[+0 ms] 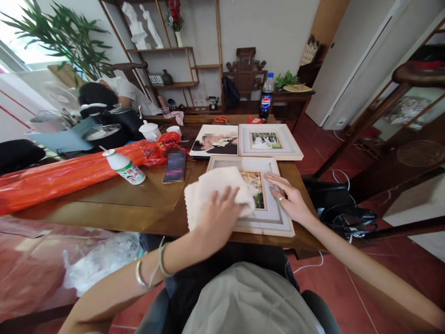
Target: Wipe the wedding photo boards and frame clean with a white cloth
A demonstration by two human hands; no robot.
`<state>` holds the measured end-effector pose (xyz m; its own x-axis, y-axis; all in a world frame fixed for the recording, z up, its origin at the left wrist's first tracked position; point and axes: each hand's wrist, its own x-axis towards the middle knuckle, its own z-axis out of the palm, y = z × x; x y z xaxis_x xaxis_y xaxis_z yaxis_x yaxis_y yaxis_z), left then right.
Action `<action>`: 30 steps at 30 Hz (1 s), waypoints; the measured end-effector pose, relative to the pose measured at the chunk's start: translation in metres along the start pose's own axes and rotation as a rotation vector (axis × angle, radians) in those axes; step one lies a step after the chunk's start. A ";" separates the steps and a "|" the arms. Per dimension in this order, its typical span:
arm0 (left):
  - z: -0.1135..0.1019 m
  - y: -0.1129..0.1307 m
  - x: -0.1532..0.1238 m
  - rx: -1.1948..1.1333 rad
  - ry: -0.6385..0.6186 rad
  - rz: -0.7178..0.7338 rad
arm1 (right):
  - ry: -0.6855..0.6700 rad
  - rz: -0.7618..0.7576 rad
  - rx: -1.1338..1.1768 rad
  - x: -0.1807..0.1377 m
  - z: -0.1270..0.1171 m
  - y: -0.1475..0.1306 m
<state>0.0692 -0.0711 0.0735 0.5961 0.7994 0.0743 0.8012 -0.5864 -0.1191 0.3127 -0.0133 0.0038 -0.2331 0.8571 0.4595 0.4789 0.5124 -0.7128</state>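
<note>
A light wooden picture frame point(255, 229) lies face up near the table's front edge, with a small photo point(259, 185) in its pale mount. Over its left part is a folded white cloth point(201, 192), which hides some of the photo. My left hand point(219, 215) presses down on this cloth with its fingers bent over it, slightly blurred. At the frame's right side my right hand point(290, 199) lies with fingers stretched out, touching the frame and wearing a ring. Behind are a second framed photo point(267, 140) and a black-and-white picture point(215, 140), side by side.
A phone point(174, 167), a white bottle point(125, 168) and a long red plastic-wrapped bundle point(76, 174) are on the left. A cola bottle point(266, 99) and orange scissors point(221, 119) stand farther back. A black bag point(342, 204) is at the right. Another person point(134, 95) bends at the far left.
</note>
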 end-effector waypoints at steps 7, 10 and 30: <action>-0.006 -0.080 -0.003 -0.004 0.200 -0.112 | -0.011 -0.006 0.025 0.001 0.000 0.001; 0.018 -0.089 -0.006 -0.084 0.135 -0.048 | 0.028 0.029 0.040 0.002 0.000 -0.002; 0.035 -0.076 -0.009 -0.080 0.085 -0.006 | -0.142 -0.040 0.073 0.015 0.001 0.009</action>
<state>0.0011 -0.0287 0.0472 0.5910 0.7909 0.1587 0.8042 -0.5931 -0.0391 0.3131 0.0043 0.0036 -0.3704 0.8324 0.4122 0.4052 0.5441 -0.7347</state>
